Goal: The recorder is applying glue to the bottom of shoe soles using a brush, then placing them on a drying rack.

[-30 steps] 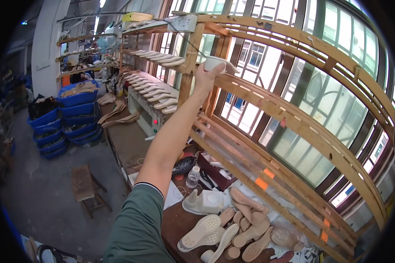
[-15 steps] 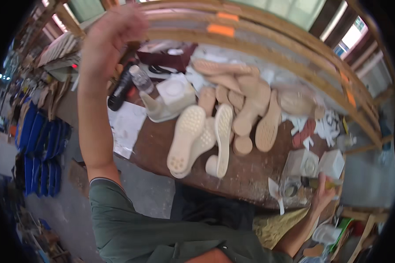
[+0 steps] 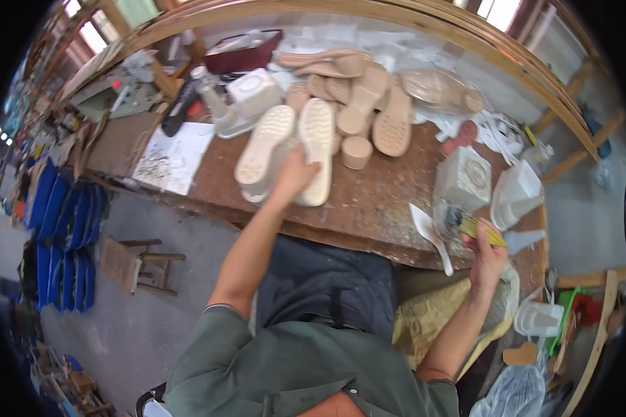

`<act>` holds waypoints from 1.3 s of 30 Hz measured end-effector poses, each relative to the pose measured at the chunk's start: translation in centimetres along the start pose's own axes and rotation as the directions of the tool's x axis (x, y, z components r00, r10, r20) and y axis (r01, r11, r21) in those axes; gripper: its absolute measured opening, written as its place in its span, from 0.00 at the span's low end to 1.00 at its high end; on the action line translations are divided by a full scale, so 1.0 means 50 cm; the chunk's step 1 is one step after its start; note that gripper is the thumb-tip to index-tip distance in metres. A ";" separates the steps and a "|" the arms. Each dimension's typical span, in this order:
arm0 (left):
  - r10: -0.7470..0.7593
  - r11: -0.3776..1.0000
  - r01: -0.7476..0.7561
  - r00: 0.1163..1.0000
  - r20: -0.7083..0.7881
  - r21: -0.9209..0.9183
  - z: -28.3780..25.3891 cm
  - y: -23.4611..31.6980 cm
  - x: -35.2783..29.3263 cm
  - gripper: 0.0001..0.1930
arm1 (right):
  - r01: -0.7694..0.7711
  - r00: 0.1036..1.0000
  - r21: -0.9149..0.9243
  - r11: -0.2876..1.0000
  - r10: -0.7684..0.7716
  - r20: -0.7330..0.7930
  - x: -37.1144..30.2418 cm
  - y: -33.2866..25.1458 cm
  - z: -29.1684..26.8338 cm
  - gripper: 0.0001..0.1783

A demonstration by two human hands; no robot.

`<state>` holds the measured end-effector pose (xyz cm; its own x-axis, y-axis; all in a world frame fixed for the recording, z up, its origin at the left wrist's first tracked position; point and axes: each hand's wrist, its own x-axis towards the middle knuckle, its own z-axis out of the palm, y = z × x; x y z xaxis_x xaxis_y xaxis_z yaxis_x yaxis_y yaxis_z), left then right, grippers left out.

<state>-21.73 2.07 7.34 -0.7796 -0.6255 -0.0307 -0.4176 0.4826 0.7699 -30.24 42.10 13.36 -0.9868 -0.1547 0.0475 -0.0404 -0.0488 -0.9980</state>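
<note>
My left hand (image 3: 295,175) is at a pair of cream shoe soles. Its thumb lies over the right-hand sole (image 3: 318,132) and its fingers reach into the gap, partly hidden. Close beside it, the left-hand sole (image 3: 263,149) has a raised heel toward me. My right hand (image 3: 488,247) grips the yellow handle of a brush (image 3: 492,235), whose dark head is at a clear pot (image 3: 446,208). A white plastic scoop-like piece (image 3: 430,233) lies left of the pot. Behind the pair is a pile of tan soles and heels (image 3: 362,97).
The brown table (image 3: 365,201) carries a square translucent container (image 3: 466,174), a white funnel-like container (image 3: 515,198), plastic-wrapped soles (image 3: 442,90) and a stained paper sheet (image 3: 174,156). A wooden rail (image 3: 396,17) runs along the back. A stool (image 3: 135,264) stands at left on the floor.
My left hand has come down from high at the upper left onto the pair of soles. My right hand still holds the brush by the pot. The view has shifted.
</note>
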 end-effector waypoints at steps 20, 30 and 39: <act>0.318 0.571 -0.675 0.707 0.632 0.467 0.093 0.178 -0.098 0.33 | 0.230 0.970 -0.755 0.615 -0.079 0.230 0.114 -0.007 -0.009 0.10; 0.302 0.926 -0.354 0.903 0.305 0.132 -0.038 0.293 -0.127 0.57 | 0.221 0.971 -0.775 0.592 -0.060 0.231 0.122 0.010 -0.010 0.09; 0.582 0.732 -0.544 0.812 -0.039 -0.410 0.080 0.129 -0.185 0.62 | 0.104 0.994 -0.697 0.710 -0.056 0.092 0.101 -0.041 -0.013 0.10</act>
<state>-19.08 13.43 10.04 -0.8582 -0.2507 0.4479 0.3101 0.4422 0.8416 -35.22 42.07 15.63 -0.9645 -0.2417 0.1067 -0.2406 0.6368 -0.7326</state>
